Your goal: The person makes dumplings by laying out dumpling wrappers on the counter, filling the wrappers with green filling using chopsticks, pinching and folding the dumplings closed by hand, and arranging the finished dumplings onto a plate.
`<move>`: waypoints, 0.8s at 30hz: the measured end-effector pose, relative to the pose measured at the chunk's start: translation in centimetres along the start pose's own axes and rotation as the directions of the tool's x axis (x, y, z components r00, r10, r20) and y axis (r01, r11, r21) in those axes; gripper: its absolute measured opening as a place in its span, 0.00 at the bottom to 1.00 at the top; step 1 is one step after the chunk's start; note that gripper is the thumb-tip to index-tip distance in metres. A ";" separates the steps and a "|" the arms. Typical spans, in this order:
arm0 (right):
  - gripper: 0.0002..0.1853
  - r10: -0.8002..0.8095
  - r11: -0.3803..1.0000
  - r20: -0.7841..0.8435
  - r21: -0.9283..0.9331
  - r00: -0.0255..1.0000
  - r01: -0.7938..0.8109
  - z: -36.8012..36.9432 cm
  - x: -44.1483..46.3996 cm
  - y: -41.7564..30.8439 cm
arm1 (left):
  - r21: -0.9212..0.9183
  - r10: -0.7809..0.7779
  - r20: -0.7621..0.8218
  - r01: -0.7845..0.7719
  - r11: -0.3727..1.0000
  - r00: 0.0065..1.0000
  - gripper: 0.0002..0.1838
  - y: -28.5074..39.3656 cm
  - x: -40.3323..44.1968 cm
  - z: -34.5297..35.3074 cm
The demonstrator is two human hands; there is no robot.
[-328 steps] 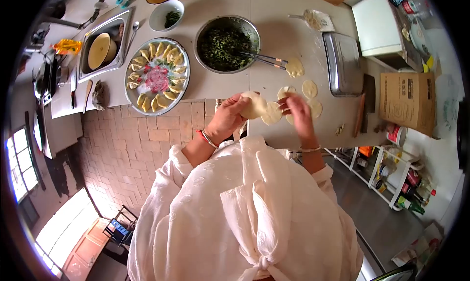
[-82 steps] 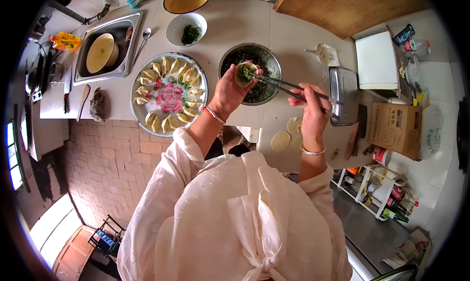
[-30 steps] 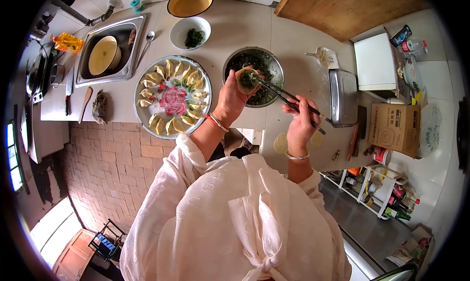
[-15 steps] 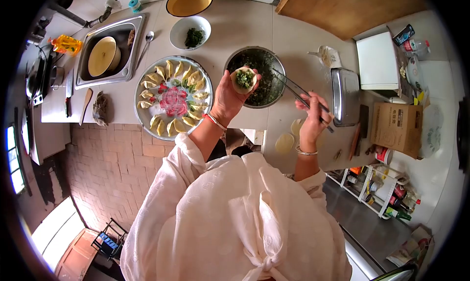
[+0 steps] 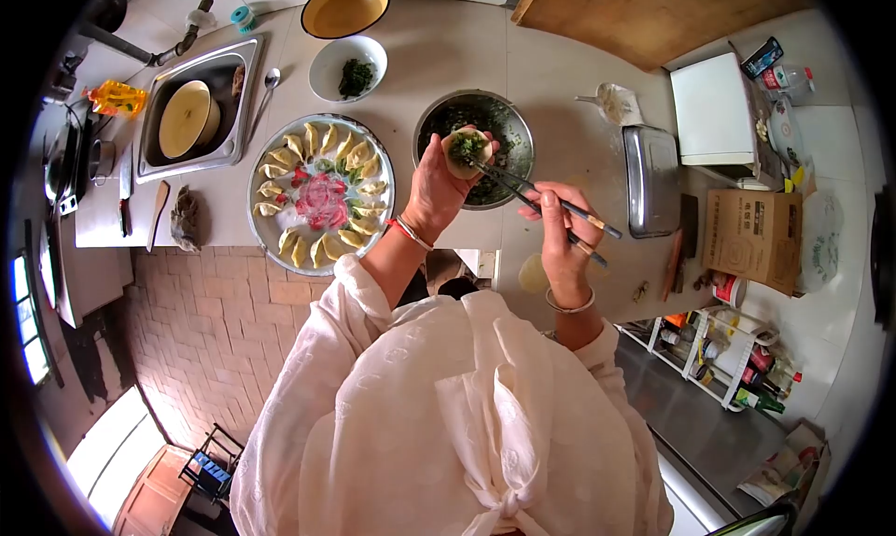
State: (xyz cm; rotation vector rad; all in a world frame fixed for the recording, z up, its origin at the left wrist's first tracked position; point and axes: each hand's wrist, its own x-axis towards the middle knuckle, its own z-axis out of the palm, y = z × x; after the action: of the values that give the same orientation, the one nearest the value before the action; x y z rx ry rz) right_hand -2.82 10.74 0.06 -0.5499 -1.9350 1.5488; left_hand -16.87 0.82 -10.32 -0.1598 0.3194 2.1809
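Both hands are engaged. Left hand (image 5: 439, 187), palm up and half curled, cradles a dumpling wrapper (image 5: 455, 168) with chopped green filling (image 5: 469, 148) at its centre; right hand (image 5: 566, 232), fingers closed, grips chopsticks (image 5: 590, 220) whose tips meet the filling. Wrapper position: above the near side of a steel mixing bowl (image 5: 520, 134), which stands near the front edge of the worktop (image 5: 569, 55). To the left, a floral plate (image 5: 258, 220) of folded dumplings (image 5: 332, 246) reaches past that front edge as viewed.

Handling assessment: the wrapper is judged light, soft and liable to tear or sag under the filling. Support from beneath with curved fingers; hold only the bare rim, since moist filling may make it slippery. Chopsticks appear stiff and slim; grip well back from the tips.
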 end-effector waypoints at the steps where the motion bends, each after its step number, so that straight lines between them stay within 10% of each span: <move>1: 0.08 -0.008 1.000 0.009 -0.027 1.000 0.008 0.2 0.2 -0.2 | 0.006 -0.004 0.001 0.004 1.000 1.000 0.29 -0.1 0.0 0.0; 24: 0.08 -0.189 0.968 0.099 -0.146 0.977 0.202 -0.9 -0.2 -2.1 | 0.154 0.013 0.012 -0.015 0.988 1.000 0.30 -0.4 -1.4 0.6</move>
State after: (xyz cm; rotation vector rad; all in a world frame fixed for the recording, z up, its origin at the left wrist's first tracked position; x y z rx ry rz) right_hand -1.92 10.77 2.18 -0.3489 -2.1178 1.3239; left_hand -15.72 0.18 -9.47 -0.0594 0.4820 2.1603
